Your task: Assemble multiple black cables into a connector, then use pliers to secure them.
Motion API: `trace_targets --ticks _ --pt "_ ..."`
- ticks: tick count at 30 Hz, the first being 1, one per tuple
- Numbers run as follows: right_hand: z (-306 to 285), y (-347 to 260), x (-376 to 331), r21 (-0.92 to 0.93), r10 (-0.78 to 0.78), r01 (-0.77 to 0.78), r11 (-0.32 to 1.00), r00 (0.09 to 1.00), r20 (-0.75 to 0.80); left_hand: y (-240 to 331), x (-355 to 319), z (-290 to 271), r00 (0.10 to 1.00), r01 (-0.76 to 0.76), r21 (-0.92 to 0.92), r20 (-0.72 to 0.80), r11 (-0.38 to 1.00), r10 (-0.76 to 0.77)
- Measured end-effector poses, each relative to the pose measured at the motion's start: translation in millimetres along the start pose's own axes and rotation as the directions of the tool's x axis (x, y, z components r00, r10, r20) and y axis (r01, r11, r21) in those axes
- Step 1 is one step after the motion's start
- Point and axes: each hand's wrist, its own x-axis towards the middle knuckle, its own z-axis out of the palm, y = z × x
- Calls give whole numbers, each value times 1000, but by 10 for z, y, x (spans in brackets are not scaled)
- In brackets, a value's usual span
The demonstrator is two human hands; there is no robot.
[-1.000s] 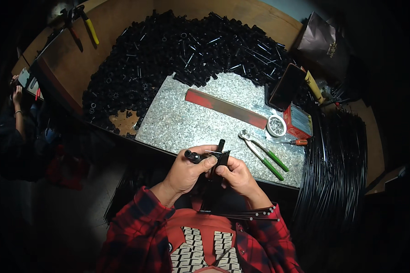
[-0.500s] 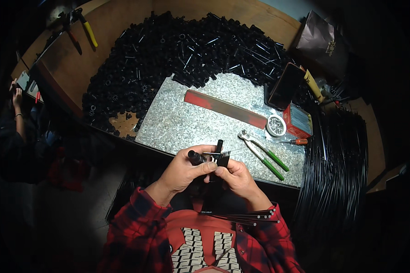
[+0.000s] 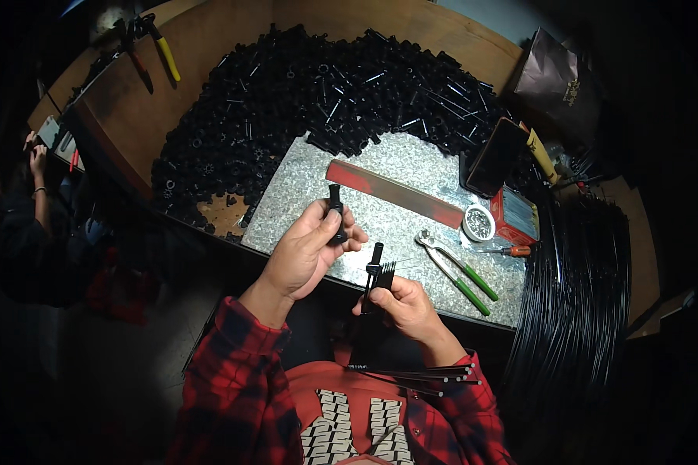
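My left hand, raised over the near edge of the stone slab, grips a short black tubular part between thumb and fingers, its narrower end pointing up. Lower and to the right, my right hand is closed around a fanned bundle of thin black rods. Another slim black tubular part stands at the bundle's upper left, apart from my left hand. Pale-tipped rod ends stick out below my right wrist. Whether they belong to the same bundle is hidden.
A heap of black parts covers the bench's back. On the speckled slab lie a red-brown bar, green-handled pincers, a white cup and a screwdriver. Long black rods hang at right. Another person's hand shows far left.
My left hand has moved up and away from my right hand, carrying the black tubular part. My right hand keeps its hold on the rods. The whole view has shifted slightly.
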Motion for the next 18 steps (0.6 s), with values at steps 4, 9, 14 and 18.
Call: trace_targets --ticks 4,9,14,18 --pt "17 39 34 -4 -35 35 999 999 21 -11 81 18 1000 -9 43 -15 999 9" --pt "26 25 39 -12 -57 57 998 998 23 -40 123 66 999 -28 51 43 998 26" --pt "22 37 37 -5 -90 90 996 996 22 -64 128 116 998 -12 63 66 998 8" --pt "31 14 35 -22 -65 66 998 998 24 -75 128 133 996 -4 -12 84 1000 5"
